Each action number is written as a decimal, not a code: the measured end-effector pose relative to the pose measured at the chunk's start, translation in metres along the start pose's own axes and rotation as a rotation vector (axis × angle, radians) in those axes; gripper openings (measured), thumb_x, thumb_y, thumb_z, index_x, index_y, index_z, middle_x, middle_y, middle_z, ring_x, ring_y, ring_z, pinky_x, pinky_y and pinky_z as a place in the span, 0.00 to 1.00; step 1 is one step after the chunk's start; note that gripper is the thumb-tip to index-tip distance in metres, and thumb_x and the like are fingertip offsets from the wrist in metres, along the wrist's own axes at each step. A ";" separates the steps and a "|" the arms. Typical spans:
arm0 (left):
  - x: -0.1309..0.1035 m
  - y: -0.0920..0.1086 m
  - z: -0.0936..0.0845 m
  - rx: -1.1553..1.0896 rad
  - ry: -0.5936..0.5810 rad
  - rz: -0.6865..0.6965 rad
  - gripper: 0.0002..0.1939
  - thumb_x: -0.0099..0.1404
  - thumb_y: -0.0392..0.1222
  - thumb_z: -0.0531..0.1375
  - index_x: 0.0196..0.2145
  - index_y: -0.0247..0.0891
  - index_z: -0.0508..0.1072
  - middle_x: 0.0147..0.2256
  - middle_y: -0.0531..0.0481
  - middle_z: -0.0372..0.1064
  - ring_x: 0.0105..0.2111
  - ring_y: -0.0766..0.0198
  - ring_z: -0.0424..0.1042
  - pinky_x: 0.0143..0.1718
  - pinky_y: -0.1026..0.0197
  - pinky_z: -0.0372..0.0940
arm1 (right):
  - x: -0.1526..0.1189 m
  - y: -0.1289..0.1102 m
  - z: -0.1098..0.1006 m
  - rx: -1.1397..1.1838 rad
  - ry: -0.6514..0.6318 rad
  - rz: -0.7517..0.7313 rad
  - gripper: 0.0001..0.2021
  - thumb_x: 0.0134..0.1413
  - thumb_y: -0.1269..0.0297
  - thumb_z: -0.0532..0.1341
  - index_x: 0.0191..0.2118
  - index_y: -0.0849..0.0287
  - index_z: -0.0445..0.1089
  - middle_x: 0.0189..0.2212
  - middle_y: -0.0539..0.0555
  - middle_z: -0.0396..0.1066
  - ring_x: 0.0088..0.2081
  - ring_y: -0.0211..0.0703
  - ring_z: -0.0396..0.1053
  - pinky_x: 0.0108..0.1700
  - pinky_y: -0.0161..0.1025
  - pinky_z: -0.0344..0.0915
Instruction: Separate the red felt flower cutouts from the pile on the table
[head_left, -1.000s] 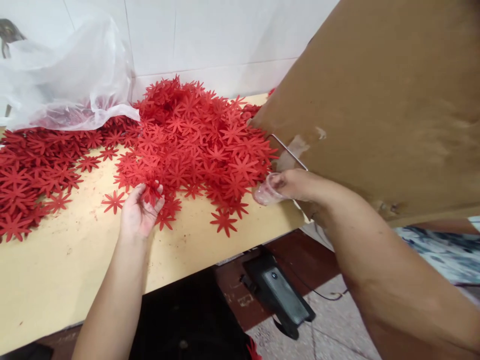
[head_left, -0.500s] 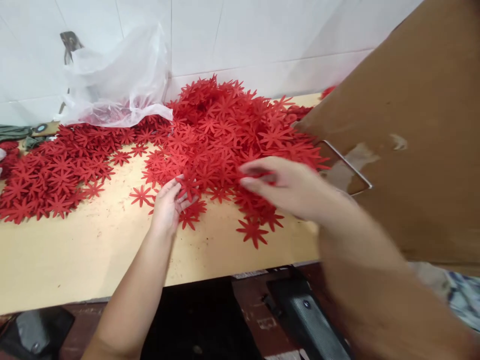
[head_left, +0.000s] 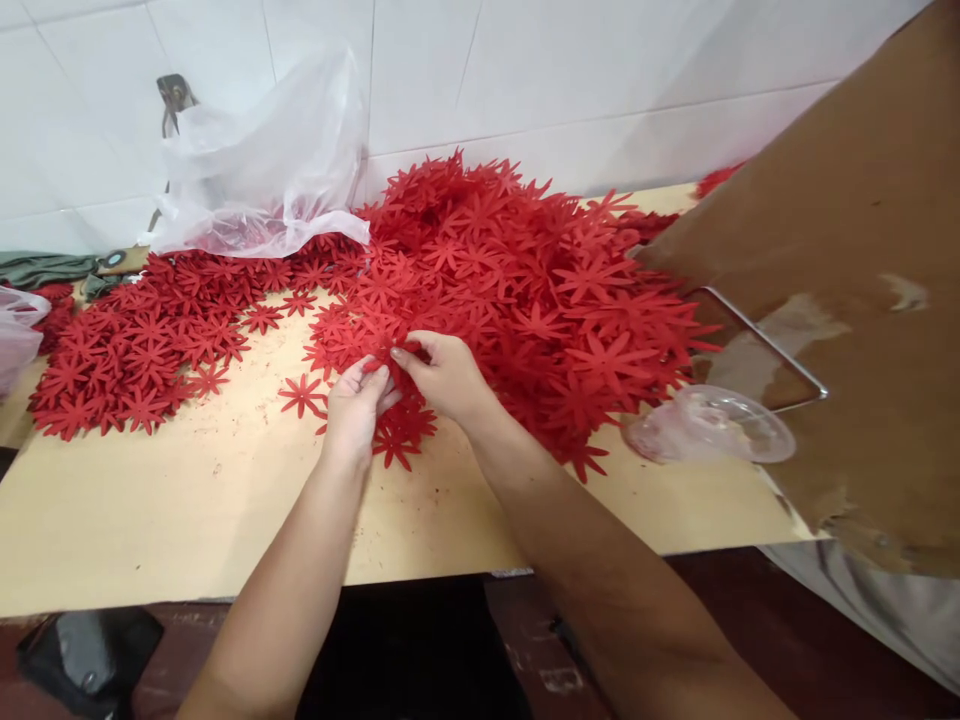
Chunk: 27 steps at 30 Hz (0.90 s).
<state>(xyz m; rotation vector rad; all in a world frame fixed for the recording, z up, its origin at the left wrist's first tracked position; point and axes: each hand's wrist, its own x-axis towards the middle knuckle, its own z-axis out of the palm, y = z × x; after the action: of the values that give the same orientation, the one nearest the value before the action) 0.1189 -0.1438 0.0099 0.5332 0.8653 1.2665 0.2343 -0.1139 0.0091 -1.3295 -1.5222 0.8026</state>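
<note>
Over the front of a big heap of red flower-shaped pieces [head_left: 517, 290], my two hands meet at the fingertips. My left hand [head_left: 360, 400] pinches a red flower piece [head_left: 386, 358] between thumb and fingers. From the right, my right hand [head_left: 441, 370] grips the same piece, thumb and forefinger together at its edge. Fingers and neighbouring red pieces hide part of it. Just below the hands more red flowers [head_left: 401, 435] lie on the wooden table [head_left: 262, 510]. One loose flower [head_left: 301, 396] rests left of my left hand.
A darker red heap [head_left: 142, 350] spreads at the left, with a white plastic bag [head_left: 262, 170] behind it. At the right are a clear round plastic container [head_left: 709, 425] and a large brown board [head_left: 840, 250] with a metal handle [head_left: 772, 345]. A tiled wall stands behind.
My right hand has moved left from the heap to meet my left hand and now grips the flower there. The view has shifted, and the clear container has come into sight.
</note>
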 end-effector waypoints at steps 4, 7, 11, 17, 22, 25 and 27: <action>0.000 0.001 -0.001 0.009 0.064 0.038 0.07 0.51 0.32 0.65 0.30 0.34 0.72 0.28 0.54 0.71 0.28 0.71 0.72 0.41 0.62 0.69 | 0.005 -0.001 0.008 0.065 0.121 -0.064 0.06 0.48 0.66 0.57 0.34 0.58 0.70 0.32 0.53 0.73 0.35 0.43 0.70 0.41 0.42 0.66; -0.002 0.003 -0.001 0.006 0.092 0.080 0.10 0.52 0.32 0.65 0.35 0.36 0.73 0.32 0.52 0.72 0.32 0.70 0.72 0.41 0.61 0.68 | 0.007 -0.006 0.011 0.116 0.179 -0.054 0.04 0.47 0.67 0.58 0.32 0.58 0.68 0.30 0.52 0.72 0.32 0.41 0.69 0.39 0.40 0.65; -0.002 0.003 -0.001 -0.011 0.110 0.101 0.13 0.51 0.36 0.66 0.36 0.39 0.72 0.36 0.53 0.70 0.37 0.68 0.71 0.42 0.61 0.67 | 0.005 -0.012 0.011 0.058 0.121 -0.061 0.08 0.50 0.62 0.58 0.24 0.57 0.63 0.21 0.48 0.66 0.25 0.36 0.62 0.32 0.37 0.60; 0.000 0.001 -0.002 -0.111 -0.002 0.007 0.10 0.51 0.38 0.66 0.32 0.37 0.71 0.31 0.54 0.72 0.32 0.69 0.71 0.40 0.62 0.68 | 0.008 -0.016 0.018 -0.050 0.035 -0.108 0.12 0.52 0.58 0.55 0.21 0.57 0.60 0.21 0.49 0.62 0.26 0.37 0.60 0.32 0.38 0.59; 0.001 0.003 -0.004 -0.040 0.077 0.019 0.09 0.52 0.36 0.65 0.32 0.37 0.70 0.25 0.57 0.70 0.22 0.73 0.68 0.29 0.68 0.67 | 0.017 -0.011 0.024 0.086 0.097 -0.112 0.05 0.47 0.65 0.58 0.32 0.57 0.65 0.32 0.54 0.69 0.36 0.42 0.67 0.44 0.41 0.64; 0.003 0.003 -0.005 0.035 0.129 0.050 0.09 0.52 0.39 0.65 0.30 0.37 0.68 0.21 0.58 0.67 0.19 0.73 0.66 0.24 0.70 0.63 | 0.022 -0.006 0.021 0.230 0.153 -0.042 0.03 0.47 0.65 0.58 0.31 0.57 0.63 0.28 0.51 0.68 0.30 0.38 0.66 0.38 0.38 0.65; 0.003 0.002 -0.005 0.063 0.132 0.068 0.10 0.52 0.41 0.65 0.29 0.37 0.67 0.20 0.58 0.67 0.19 0.72 0.67 0.23 0.70 0.63 | 0.023 -0.003 0.016 0.271 0.192 -0.005 0.04 0.47 0.65 0.58 0.27 0.57 0.61 0.24 0.49 0.65 0.27 0.36 0.64 0.35 0.36 0.65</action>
<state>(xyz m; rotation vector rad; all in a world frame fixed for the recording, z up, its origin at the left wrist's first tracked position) 0.1137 -0.1405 0.0079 0.5372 1.0070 1.3520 0.2188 -0.0900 0.0111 -1.1655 -1.2194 0.8216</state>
